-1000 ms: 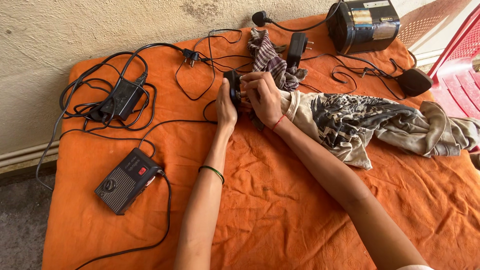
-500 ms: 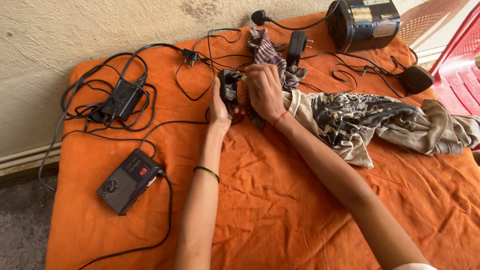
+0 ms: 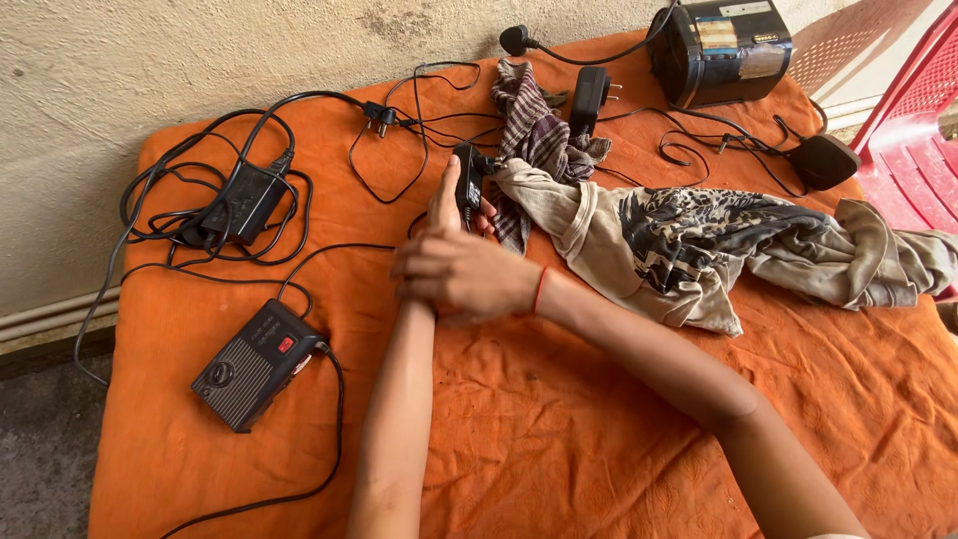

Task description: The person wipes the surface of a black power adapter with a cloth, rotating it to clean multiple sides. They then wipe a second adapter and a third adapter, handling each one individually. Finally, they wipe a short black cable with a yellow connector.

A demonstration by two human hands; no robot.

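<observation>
Low surface draped in wrinkled orange cloth [image 3: 559, 419], against rough wall. On it: black control box with dial [image 3: 257, 363]; laptop-type power brick [image 3: 239, 200] amid coiled cables; striped rag [image 3: 534, 125]; printed beige shirt [image 3: 699, 240]; plug adapter [image 3: 589, 97]; black boxy device [image 3: 723, 40]; small black charger [image 3: 826, 160].

Left hand [image 3: 451, 205] grips a black adapter [image 3: 467, 180] (right hand [image 3: 454, 274] clasps its wrist).

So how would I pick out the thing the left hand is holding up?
Start at the orange cloth covering the table, then find the two arms crossing near its middle. The left hand holds a small black plug-in adapter upright beside the beige printed garment. Unlike the other black adapters, which lie flat on the cloth, this one is lifted in the hand.
</observation>
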